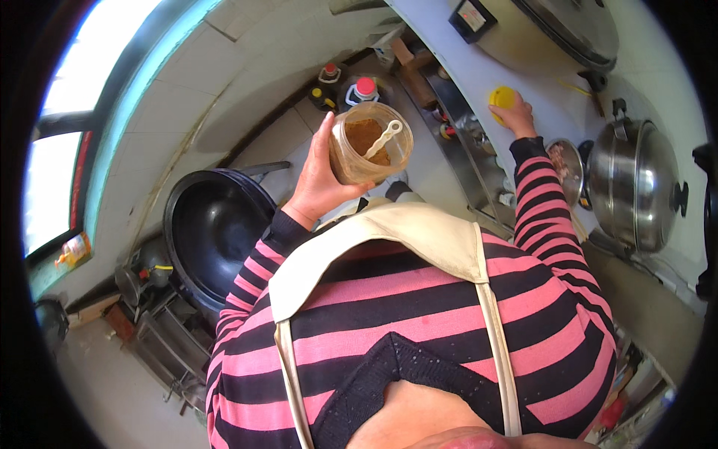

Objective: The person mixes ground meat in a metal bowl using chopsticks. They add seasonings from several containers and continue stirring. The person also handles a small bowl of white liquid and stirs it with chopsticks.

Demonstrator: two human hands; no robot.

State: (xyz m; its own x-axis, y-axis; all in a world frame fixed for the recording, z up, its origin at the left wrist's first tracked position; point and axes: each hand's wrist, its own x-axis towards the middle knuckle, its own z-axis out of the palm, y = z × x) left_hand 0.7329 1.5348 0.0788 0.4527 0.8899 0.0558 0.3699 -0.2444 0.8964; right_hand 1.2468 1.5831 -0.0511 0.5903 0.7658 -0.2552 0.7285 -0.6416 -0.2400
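My left hand (pixel 325 174) is wrapped around a clear plastic jar (pixel 342 154) with its mouth uncovered. Brown powder (pixel 362 134) lies inside, and a small white plastic spoon (pixel 384 140) leans in it with its handle towards the rim. At the right, my right hand (pixel 517 117) grips a round yellow lid (pixel 502 100) by its edge, over the white countertop (pixel 471 62). Close by my right wrist, a metal bowl (pixel 573 182) holds pieces of what looks like raw meat, partly hidden by my sleeve.
A lidded steel pot (pixel 634 185) and a large cooker (pixel 538 33) stand on the counter. Shelves (pixel 465 151) run beneath it. Bottles with red caps (pixel 366 87) stand on the floor by the wall. A large black wok (pixel 216 230) is at my left, below the window.
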